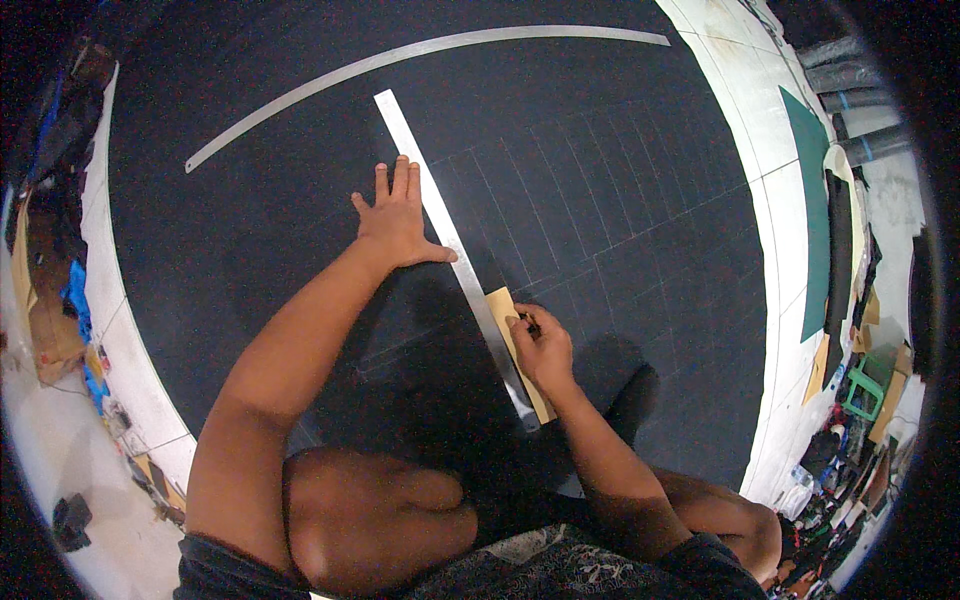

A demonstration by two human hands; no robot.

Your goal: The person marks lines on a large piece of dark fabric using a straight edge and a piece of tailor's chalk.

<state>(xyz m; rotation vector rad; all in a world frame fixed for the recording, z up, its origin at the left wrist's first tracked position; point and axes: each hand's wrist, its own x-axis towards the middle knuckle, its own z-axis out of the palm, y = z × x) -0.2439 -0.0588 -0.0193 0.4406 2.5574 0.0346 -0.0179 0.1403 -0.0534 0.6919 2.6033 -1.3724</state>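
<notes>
A straight metal ruler (466, 270) lies slantwise across the dark cloth (250, 200). My left hand (395, 228) is spread over its left side, with the thumb on the metal and the fingertips at its edge. Along the ruler's near right side lies a narrow tan card strip (504, 310). My right hand (545, 350) rests by the strip, its fingers curled into a pinch. Whatever they hold is hidden or too small to name. Thin pale lines run over the cloth, several of them in parallel on the right.
A second, longer metal ruler (430, 47) lies across the far part of the cloth. White tiled floor (745, 110) borders both sides. At right are a dark green sheet (808, 215), a green plastic item (862, 390) and mixed clutter. My bent knees (385, 520) are close to the near edge.
</notes>
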